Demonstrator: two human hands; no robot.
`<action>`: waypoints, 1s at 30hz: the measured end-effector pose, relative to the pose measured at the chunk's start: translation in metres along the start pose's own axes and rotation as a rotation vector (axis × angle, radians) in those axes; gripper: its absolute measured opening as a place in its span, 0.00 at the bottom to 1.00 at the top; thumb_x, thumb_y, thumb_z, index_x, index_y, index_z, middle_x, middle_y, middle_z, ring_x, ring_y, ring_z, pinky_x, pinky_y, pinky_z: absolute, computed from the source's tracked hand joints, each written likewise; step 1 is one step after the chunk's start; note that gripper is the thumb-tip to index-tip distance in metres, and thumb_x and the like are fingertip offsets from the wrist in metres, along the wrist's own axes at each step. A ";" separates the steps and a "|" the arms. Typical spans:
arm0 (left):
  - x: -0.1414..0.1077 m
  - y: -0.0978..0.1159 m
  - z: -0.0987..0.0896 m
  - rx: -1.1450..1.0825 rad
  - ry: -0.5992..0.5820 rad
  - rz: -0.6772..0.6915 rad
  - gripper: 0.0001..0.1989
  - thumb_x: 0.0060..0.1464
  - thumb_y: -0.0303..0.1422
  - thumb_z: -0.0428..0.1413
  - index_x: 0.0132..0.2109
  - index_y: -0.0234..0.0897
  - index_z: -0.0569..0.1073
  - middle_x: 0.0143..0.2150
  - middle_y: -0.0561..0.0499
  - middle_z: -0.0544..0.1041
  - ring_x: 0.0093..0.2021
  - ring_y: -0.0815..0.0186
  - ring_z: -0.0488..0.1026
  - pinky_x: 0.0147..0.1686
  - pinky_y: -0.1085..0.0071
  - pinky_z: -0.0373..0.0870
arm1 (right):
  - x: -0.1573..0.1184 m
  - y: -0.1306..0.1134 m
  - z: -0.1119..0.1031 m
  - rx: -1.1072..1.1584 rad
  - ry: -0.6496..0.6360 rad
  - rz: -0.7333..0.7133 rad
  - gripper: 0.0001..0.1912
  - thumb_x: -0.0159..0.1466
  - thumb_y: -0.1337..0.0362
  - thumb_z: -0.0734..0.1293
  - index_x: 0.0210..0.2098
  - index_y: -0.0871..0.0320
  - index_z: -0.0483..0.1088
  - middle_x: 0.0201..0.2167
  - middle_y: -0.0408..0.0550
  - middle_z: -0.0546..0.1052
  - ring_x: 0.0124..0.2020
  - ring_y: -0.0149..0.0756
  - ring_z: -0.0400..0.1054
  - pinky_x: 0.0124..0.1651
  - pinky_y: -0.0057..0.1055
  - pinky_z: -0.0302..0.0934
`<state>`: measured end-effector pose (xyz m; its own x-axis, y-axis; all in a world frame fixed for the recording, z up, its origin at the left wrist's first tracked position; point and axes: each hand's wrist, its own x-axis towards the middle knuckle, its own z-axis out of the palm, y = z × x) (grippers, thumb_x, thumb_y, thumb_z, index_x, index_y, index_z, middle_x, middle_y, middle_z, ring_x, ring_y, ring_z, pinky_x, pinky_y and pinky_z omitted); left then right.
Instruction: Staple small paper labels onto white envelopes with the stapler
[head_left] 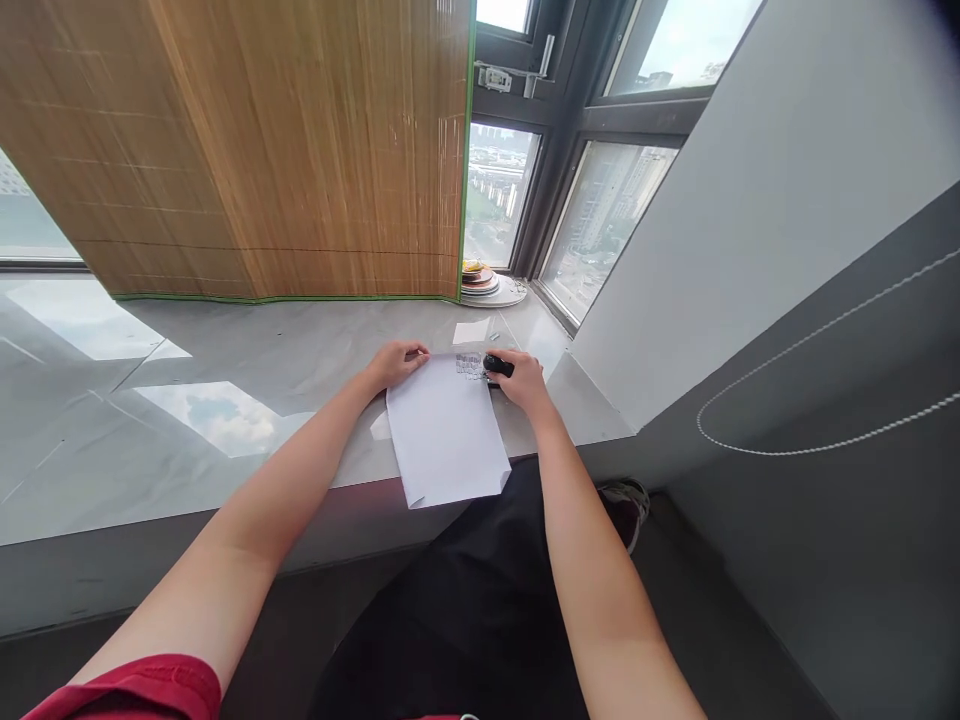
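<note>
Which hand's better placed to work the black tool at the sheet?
Right, probably: the right hand holds the black tool at the top right of the sheet, beside dark markings. The left hand is at the top left, better suited to steadying.

Dark marks (469, 365) on the paper (448, 435) are too small to read.

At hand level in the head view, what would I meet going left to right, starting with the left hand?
Left hand → white paper → black object → right hand → white wall → beaded chain.
</note>
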<state>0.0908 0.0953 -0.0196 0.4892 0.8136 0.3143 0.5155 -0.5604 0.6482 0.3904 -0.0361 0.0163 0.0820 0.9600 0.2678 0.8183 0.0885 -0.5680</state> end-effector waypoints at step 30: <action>-0.037 0.102 0.041 0.434 -0.559 0.226 0.38 0.72 0.63 0.46 0.83 0.63 0.55 0.88 0.46 0.37 0.86 0.35 0.33 0.75 0.22 0.34 | 0.007 0.002 0.008 0.089 0.028 -0.108 0.16 0.72 0.52 0.70 0.55 0.47 0.84 0.55 0.48 0.86 0.61 0.54 0.74 0.68 0.55 0.60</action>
<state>0.1537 0.0016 0.0068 0.8417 0.5357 -0.0677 0.5349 -0.8100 0.2404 0.3880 -0.0273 0.0110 0.0131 0.9359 0.3521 0.7697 0.2153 -0.6009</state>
